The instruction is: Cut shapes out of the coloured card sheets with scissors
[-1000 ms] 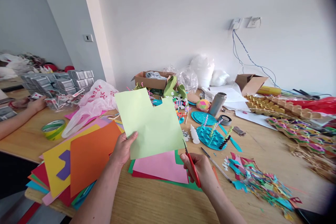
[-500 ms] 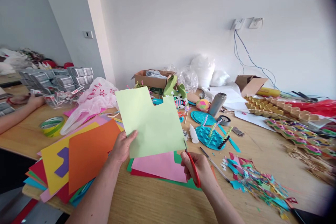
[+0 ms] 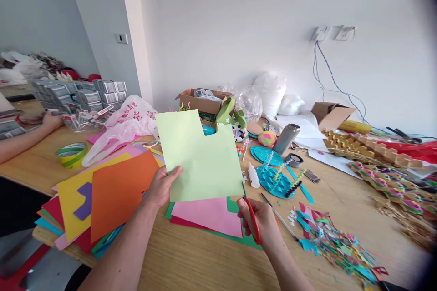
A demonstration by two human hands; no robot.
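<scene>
A light green sheet of paper (image 3: pixel 205 163) with a notch cut out of its top edge is pinched at its lower left by my left hand (image 3: pixel 163 185). My right hand (image 3: pixel 261 220) is closed round red-handled scissors (image 3: pixel 253 220), whose blades are at the sheet's lower right corner. Below the sheet, pink paper (image 3: pixel 208 216) lies over red and green sheets on the table. An orange sheet (image 3: pixel 119 191) and a yellow sheet (image 3: pixel 70 209) with a purple piece (image 3: pixel 83 201) top a pile to the left.
Paper scraps (image 3: pixel 341 245) and a pen (image 3: pixel 280 216) lie at right. Farther back are blue discs (image 3: pixel 273 179), a metal bottle (image 3: pixel 287 138), egg trays (image 3: pixel 389 182) and a plastic bag (image 3: pixel 126 118). Another person's arm (image 3: pixel 30 138) rests at far left.
The whole view has shifted slightly, with the background now farther right. Both hands still hold the paper and the scissors, nearly as before.
</scene>
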